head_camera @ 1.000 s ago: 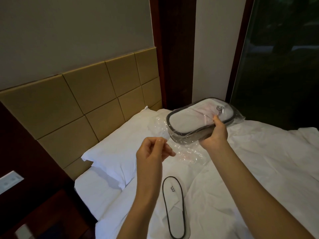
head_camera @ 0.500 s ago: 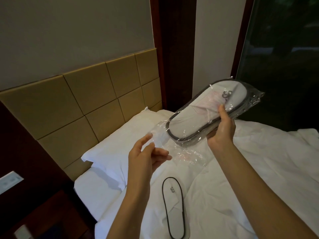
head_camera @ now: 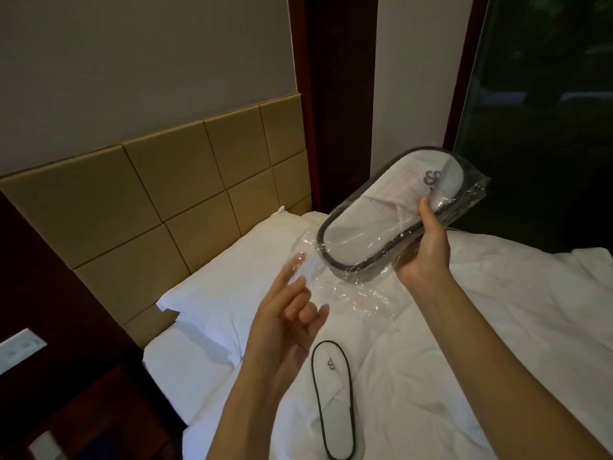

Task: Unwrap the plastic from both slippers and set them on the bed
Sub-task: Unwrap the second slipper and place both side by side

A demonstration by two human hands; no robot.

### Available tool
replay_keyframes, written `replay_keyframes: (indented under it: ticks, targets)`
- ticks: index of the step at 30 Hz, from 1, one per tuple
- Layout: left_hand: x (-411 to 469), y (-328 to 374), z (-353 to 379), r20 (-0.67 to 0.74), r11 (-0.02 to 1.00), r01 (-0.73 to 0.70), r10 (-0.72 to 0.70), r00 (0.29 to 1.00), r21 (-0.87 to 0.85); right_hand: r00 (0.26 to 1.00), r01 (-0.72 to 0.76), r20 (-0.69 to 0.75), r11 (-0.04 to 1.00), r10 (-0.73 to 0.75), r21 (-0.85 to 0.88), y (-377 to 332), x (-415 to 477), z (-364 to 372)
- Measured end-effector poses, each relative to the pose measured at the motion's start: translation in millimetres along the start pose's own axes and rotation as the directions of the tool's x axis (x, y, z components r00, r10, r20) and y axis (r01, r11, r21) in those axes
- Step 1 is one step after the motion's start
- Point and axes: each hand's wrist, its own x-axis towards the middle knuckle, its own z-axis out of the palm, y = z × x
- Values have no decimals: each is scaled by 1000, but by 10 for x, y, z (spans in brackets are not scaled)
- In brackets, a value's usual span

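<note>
Wrapped slipper (head_camera: pixel 381 220): my right hand (head_camera: pixel 423 254) gripped it, film included.
Left hand (head_camera: pixel 285 330): was loose, empty, beside the plastic (head_camera: pixel 348 293) tail.
Risk: I feared the pinned film tearing.

Dim warm room light — wide-angle bending at edges, slight softness.

Left hand (head_camera: pixel 285 330) raised, fingers loose; right hand (head_camera: pixel 424 250) grips wrapped slipper (head_camera: pixel 371 220).

Lifting the wrapped slipper (head_camera: pixel 381 220) higher and further right in the right hand (head_camera: pixel 423 250), tipping its toe up; uncurling the left hand (head_camera: pixel 285 330) from its pinch, stretching a forefinger toward the loose plastic (head_camera: pixel 351 293).
</note>
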Motion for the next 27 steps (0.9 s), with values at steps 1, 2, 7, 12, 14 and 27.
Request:
replay_keyframes:
  ticks: [1, 2, 7, 12, 14, 27]
  targets:
    - [-11, -2, -20, 61, 987, 116, -110, 992, -107, 1000, -17, 12, 1000, 17, 11, 5, -14, 1]
    - [-23, -13, -40, 110, 966, 198, -182, 977, -165, 999, -33, 23, 999, 33, 14, 12, -29, 3]
    - [-19, -85, -29, 1, 991, 119, -119, 993, 59, 995, -62, 83, 998, 60, 25, 19, -76, 16]
    - [-6, -75, -26, -73, 894, -38, 78, 994, 446, 994, -48, 98, 999, 45, 26, -17, -80, 8]
    - [-3, -80, -48, -103, 818, -47, 128, 986, 573, 994, -42, 105, 999, 41, 13, -4, -81, -10]
    - [60, -158, -66, -90, 789, 5, 64, 994, 614, 950, -134, 260, 979, 172, -154, 219, -113, -49]
